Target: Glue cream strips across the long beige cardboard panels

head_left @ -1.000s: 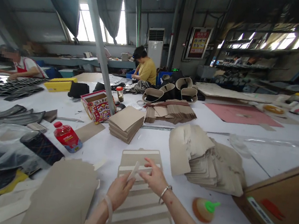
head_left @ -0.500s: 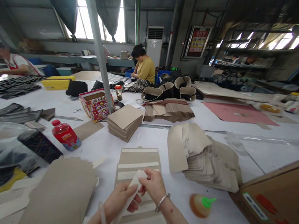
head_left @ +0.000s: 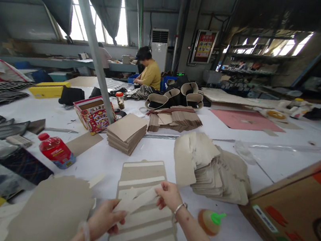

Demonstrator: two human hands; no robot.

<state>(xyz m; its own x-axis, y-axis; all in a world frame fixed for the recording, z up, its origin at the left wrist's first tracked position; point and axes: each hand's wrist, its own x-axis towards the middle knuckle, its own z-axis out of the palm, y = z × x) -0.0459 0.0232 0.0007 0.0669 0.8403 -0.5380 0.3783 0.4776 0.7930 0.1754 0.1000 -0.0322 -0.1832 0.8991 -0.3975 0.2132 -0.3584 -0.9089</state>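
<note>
A pale strip (head_left: 145, 199) is stretched slantwise between my two hands, low over a tan board piece. My left hand (head_left: 106, 218) pinches its lower left end, where a second pale piece seems to overlap it. At the upper right end, my right hand (head_left: 169, 196) grips the strip between thumb and fingers. Beneath lies the tan board (head_left: 149, 170), crossed by several pale bands with darker gaps. Part of the board is hidden by the strip and my hands.
Cut board pieces (head_left: 53, 209) lie at left, a fanned stack (head_left: 219, 173) at right. A green-tipped squeeze bottle (head_left: 208, 222) stands by my right forearm, near a cardboard carton (head_left: 300, 214). A red bottle (head_left: 56, 151) and a square-cut stack (head_left: 127, 131) lie farther back. A co-worker (head_left: 152, 73) sits beyond.
My hands have moved apart, left hand leftward and down. The strip, bunched upright between them before, is now drawn out over the board. The view has turned slightly right.
</note>
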